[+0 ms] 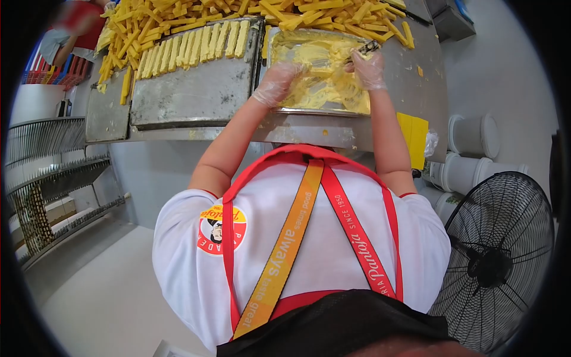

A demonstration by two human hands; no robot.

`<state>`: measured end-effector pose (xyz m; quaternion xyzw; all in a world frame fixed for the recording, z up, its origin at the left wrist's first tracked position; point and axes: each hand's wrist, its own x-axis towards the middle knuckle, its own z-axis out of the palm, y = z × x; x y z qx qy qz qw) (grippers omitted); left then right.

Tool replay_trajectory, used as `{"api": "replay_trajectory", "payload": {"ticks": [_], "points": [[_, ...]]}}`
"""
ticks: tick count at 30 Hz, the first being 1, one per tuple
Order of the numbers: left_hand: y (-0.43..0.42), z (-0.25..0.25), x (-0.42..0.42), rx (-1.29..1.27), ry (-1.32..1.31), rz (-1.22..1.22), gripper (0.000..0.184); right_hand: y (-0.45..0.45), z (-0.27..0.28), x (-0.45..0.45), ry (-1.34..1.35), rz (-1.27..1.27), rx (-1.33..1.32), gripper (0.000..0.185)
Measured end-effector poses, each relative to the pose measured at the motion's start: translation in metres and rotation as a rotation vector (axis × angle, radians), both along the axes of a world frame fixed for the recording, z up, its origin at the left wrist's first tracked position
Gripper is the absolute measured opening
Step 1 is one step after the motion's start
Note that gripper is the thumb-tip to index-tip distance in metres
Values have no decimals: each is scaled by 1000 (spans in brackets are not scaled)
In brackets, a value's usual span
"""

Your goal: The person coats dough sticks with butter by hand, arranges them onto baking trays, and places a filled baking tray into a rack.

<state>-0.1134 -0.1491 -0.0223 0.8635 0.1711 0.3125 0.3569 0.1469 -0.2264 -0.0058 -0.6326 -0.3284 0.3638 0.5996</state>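
Both hands wear clear plastic gloves. My left hand (279, 82) is at the left side of a metal tray (321, 111) smeared with yellow cream (318, 89); its fingers are curled at the cream, and what they may hold is too small to make out. Over the tray's right side, my right hand (367, 68) is closed on a dark-handled tool (370, 47) coated with cream, its lower part hidden. Left of this tray, a flat metal sheet (190, 98) carries a row of coated yellow sticks (193, 47) along its far edge.
Many plain yellow sticks (333, 13) are heaped along the far side of the metal table (416, 89). A yellow sheet (412, 140) hangs at the near edge. A fan (491, 265) and white buckets (473, 135) stand right, a rack (53, 172) left. Another person (83, 27) is at upper left.
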Motion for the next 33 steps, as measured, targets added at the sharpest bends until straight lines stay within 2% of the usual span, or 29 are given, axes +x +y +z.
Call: {"api": "replay_trajectory", "payload": {"ticks": [1, 3, 4, 6, 8, 9, 10, 12, 14, 15, 18, 21, 22, 24, 27, 29, 30, 32, 33], "points": [[1, 0, 2, -162, -46, -19, 32, 0, 3, -1, -40, 67, 56, 25], [8, -35, 9, -178, -77, 16, 28, 0, 8, -13, 168, 39, 198, 24], [9, -26, 11, -99, -38, 44, 27, -1, 10, -18, 267, 32, 274, 23], [1, 8, 7, 138, 99, 120, 24, -1, 17, -16, 183, 49, 189, 23], [2, 9, 7, 114, 127, 179, 25, 8, -14, 10, -394, -13, -101, 27], [5, 4, 7, 126, 58, 189, 25, 10, -22, 15, -411, -40, -102, 26], [6, 5, 8, 99, 100, 213, 24, 9, -28, 16, -428, -65, -106, 26], [6, 9, 8, 29, 192, 266, 23, 0, -11, 2, -206, -56, 22, 26], [0, 25, 9, -86, 263, 348, 20, -14, 41, -36, 286, 11, 268, 25], [0, 23, 10, -127, 278, 387, 21, -12, 37, -36, 390, 33, 256, 24], [3, 22, 8, -270, 326, 438, 26, -13, 10, -33, 197, 23, 255, 23], [-4, 30, 4, -364, 328, 431, 28, -9, -20, -4, -348, -39, -73, 21], [-4, 34, 4, -382, 317, 427, 28, -8, -24, -3, -218, -31, 16, 23], [4, 15, 4, -220, 394, 298, 26, -15, -3, -21, 49, -15, 188, 27], [10, -10, 16, -182, 363, 358, 23, -20, 36, -52, 387, -5, 286, 35], [-1, -10, 14, -212, 331, 430, 21, -20, 28, -47, 236, -3, 160, 37], [-7, 8, 8, -219, 327, 437, 21, -19, 25, -37, 157, 10, 98, 39], [-15, 41, -23, -173, 245, 499, 21, -11, -18, -3, -81, -50, 11, 39], [-18, 57, -39, -112, 168, 549, 22, -14, -19, -3, -83, -77, 9, 37]]}}
